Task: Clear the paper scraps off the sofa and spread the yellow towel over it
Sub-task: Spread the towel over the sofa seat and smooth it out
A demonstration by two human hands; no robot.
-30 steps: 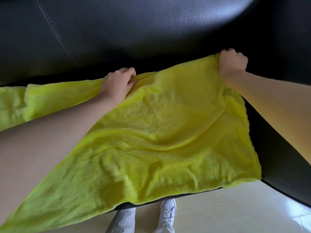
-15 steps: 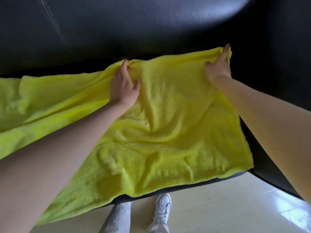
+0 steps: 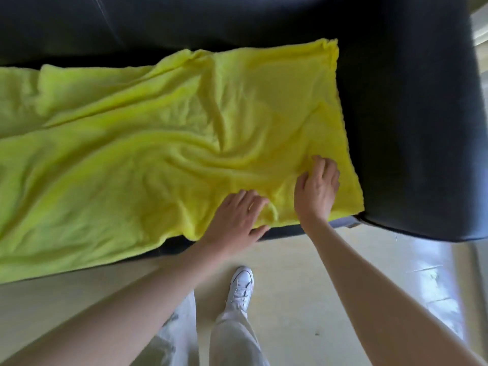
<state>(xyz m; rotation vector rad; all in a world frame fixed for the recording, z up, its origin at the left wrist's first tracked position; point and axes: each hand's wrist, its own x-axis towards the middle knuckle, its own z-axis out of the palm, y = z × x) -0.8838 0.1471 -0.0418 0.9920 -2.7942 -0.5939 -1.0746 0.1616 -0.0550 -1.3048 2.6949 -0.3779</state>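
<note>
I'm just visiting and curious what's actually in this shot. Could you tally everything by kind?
Yellow towel, spread but wrinkled: 1
Black sofa: 1
Hands on the towel, left hand and right hand: 2
White shoe: 1
Paper scraps: 0 visible
Total: 5

Your left hand (image 3: 237,217) lies palm-down, fingers spread; your right hand (image 3: 318,188) sits just beside it, fingers curled, both arms outstretched.
</note>
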